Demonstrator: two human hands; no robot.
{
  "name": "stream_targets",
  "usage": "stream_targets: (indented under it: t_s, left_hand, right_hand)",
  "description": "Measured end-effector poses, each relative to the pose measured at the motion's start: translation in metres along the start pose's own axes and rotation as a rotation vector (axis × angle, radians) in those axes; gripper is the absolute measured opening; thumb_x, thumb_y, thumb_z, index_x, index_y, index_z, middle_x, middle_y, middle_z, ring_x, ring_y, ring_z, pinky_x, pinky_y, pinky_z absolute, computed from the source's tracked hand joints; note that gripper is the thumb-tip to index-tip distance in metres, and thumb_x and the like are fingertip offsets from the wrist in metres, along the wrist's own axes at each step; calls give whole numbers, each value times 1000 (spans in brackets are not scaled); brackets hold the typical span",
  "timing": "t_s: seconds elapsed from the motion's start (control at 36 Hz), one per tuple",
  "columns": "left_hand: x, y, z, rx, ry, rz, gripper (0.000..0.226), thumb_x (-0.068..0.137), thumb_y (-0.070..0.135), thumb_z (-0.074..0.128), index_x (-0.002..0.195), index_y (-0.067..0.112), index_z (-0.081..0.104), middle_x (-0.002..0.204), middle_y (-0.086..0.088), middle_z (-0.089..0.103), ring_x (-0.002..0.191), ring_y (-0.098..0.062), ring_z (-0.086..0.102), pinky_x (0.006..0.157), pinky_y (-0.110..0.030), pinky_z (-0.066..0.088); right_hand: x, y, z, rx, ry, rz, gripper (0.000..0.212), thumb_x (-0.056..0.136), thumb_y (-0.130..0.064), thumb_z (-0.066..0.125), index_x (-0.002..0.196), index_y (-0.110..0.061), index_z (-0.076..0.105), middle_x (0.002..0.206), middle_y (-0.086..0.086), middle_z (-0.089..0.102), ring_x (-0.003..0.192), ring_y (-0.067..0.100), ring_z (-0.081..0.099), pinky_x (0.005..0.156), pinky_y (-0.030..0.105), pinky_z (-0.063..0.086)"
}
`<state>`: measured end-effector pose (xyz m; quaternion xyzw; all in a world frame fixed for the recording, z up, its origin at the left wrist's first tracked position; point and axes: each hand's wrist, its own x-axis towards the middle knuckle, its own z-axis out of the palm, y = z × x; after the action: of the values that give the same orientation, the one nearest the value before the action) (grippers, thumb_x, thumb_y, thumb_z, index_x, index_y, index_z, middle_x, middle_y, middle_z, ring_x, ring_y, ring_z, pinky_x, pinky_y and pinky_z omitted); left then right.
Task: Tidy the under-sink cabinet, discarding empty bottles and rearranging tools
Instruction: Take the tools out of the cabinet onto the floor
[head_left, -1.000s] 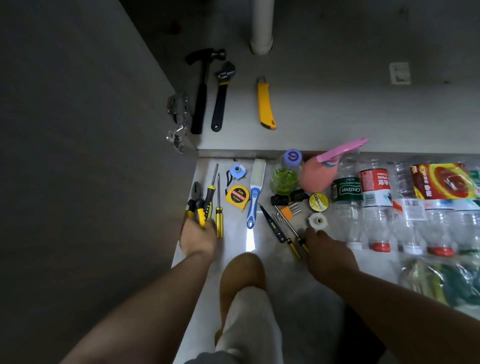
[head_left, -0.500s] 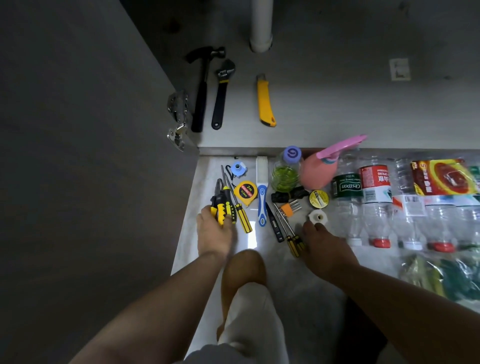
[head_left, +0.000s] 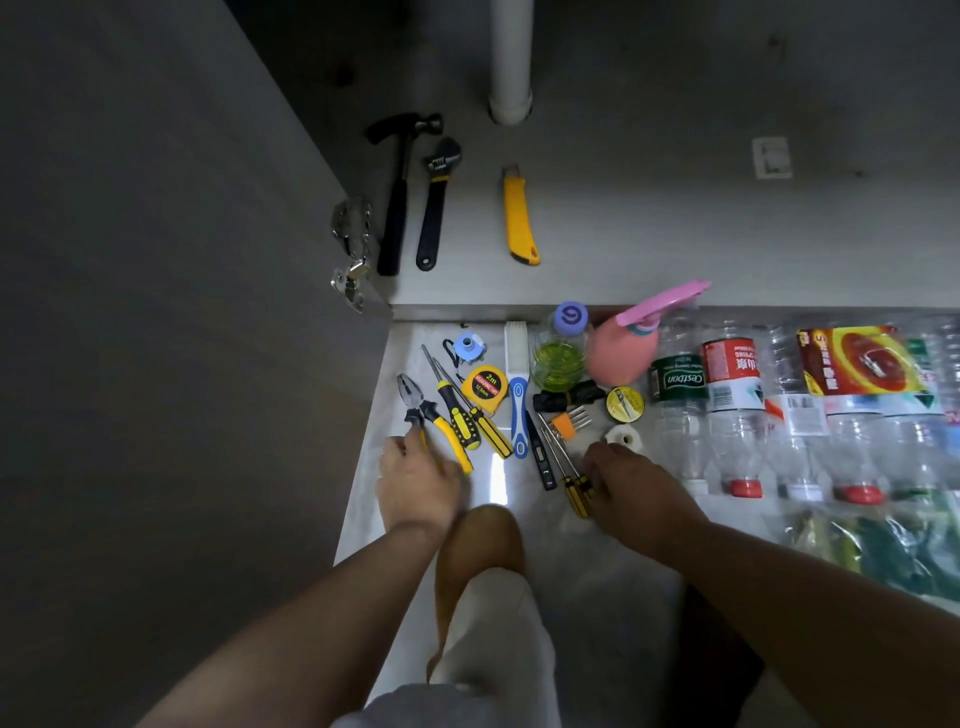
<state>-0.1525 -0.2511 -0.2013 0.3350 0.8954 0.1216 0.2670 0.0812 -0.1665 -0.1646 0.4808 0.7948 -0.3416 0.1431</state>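
On the pale floor in front of the cabinet lie black-and-yellow pliers (head_left: 422, 410), two yellow-and-black screwdrivers (head_left: 464, 418), a yellow tape measure (head_left: 485, 387) and a blue-and-white brush (head_left: 517, 400). My left hand (head_left: 415, 486) grips the pliers by their left handle. My right hand (head_left: 631, 488) has its fingers curled on the yellow handles of two thin screwdrivers (head_left: 571, 475). Inside the cabinet a hammer (head_left: 399, 200), a black wrench (head_left: 435, 208) and a yellow utility knife (head_left: 519, 221) lie side by side.
The open grey cabinet door (head_left: 171, 312) with its hinge (head_left: 353, 244) stands at the left. A white drain pipe (head_left: 511, 62) rises at the cabinet's back. Several clear plastic bottles (head_left: 737, 415), a pink spray bottle (head_left: 621, 351) and a green jar (head_left: 560, 358) crowd the right. My knee (head_left: 485, 540) is between my arms.
My left hand has drawn back towards me; the pliers now lie with handles spread and the two screwdrivers rest beside them. My right hand has closed on the thin screwdrivers' handles.
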Motion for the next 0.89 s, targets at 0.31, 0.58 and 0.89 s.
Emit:
stream_targets:
  t_s: [0.31, 0.58, 0.89]
  left_hand:
    - [50, 105, -59, -329, 298, 490, 30, 92, 9, 54, 118, 23, 55, 121, 3, 43, 115, -21, 55, 94, -47, 51]
    - [146, 165, -85, 46, 160, 360, 69, 89, 6, 57, 152, 24, 35, 146, -17, 39, 133, -37, 39, 108, -45, 40]
    - [173, 191, -86, 70, 150, 1, 51, 97, 11, 56, 142, 0, 35, 141, -26, 49, 133, -42, 47, 107, -44, 39]
  right_hand:
    - [32, -66, -130, -130, 666, -465, 10, 89, -18, 51, 93, -16, 59, 89, -1, 53, 72, 19, 51, 51, 31, 41]
    - [161, -76, -191, -162, 121, -202, 58, 94, -28, 56, 148, -38, 39, 128, 21, 41, 121, 40, 44, 102, 41, 44]
    - [171, -84, -174, -233, 214, -75, 35, 89, -10, 58, 122, -19, 51, 122, 16, 43, 110, 37, 50, 96, 45, 50]
